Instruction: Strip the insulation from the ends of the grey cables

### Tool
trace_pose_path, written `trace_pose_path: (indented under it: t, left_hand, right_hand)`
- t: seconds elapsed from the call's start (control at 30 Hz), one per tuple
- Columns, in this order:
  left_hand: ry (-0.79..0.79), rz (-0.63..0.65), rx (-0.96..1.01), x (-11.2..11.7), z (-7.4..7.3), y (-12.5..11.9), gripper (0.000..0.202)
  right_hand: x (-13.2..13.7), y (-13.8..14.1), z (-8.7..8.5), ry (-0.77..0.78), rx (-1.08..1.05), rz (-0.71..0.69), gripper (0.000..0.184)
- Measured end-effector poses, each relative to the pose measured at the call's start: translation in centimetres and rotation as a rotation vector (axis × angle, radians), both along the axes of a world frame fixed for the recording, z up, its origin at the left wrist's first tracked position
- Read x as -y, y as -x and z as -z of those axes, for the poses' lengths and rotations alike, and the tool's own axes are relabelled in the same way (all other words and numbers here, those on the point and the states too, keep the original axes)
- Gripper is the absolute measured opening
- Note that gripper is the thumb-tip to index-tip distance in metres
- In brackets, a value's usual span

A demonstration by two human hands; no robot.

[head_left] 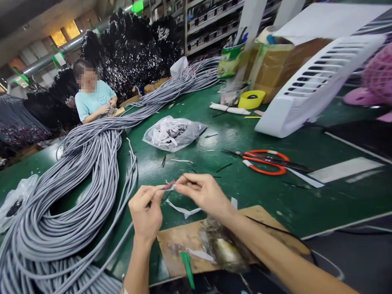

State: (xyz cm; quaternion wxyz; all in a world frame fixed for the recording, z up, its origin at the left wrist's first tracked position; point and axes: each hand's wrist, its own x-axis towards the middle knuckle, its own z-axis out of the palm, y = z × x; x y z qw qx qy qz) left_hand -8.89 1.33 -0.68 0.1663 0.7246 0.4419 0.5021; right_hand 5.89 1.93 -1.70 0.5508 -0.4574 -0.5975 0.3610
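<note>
My left hand [146, 211] is pinched on the end of a grey cable whose thin coloured wires [169, 185] stick out at the tip. My right hand [203, 193] pinches those exposed wires from the right, fingertips almost touching the left ones. Both hands hover above a worn wooden board [180, 241] at the front edge of the green table [303, 198]. The cable runs down and left into a big bundle of grey cables [82, 173].
Red-handled scissors [266, 161] lie to the right of my hands. A clear plastic bag [173, 133] of scraps sits behind them. A white vented panel [317, 82], cardboard box [282, 60] and yellow tape roll [251, 98] stand at the back right. Another person [93, 96] works at the far left.
</note>
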Motion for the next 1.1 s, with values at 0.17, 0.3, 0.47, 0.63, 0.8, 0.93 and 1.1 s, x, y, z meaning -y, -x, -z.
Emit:
trace_pose_path:
  t: [0.17,0.3,0.47,0.63,0.8,0.93,1.1]
  left_hand:
    - [0.121,-0.070,-0.012,-0.2,0.7,-0.6,0.025]
    - [0.064,0.144,-0.164,0.3,1.1,-1.5,0.026]
    - [0.229,0.040,0.224,0.5,1.2,-1.8,0.034]
    - [0.681,0.217,0.754,-0.2,0.5,-1.6,0.052]
    - [0.794,0.274,0.825,-0.3,0.2,-1.8,0.051]
    - [0.764,0.300,0.846,-0.1,0.1,-1.6,0.047]
    - [0.745,0.366,0.847,0.1,-0.4,-0.9,0.033]
  right_hand:
    - [2.7,0.9,-0.3,-0.386,0.210,0.060,0.019]
    - [0.5,-0.8,-0.8,-0.049,-0.039,0.134,0.016]
    - [-0.4,-0.8,1.1,0.421,-0.385,-0.068,0.028]
    - [1.7,0.1,2.2,0.354,-0.329,-0.081,0.029]
    - [1.6,-0.4,0.0,0.086,-0.108,0.056,0.040]
    - [0.5,0.0,-0.7,0.068,0.033,-0.092,0.035]
    - [-0.4,0.1,-0.1,-0.033,0.080,-0.179,0.020]
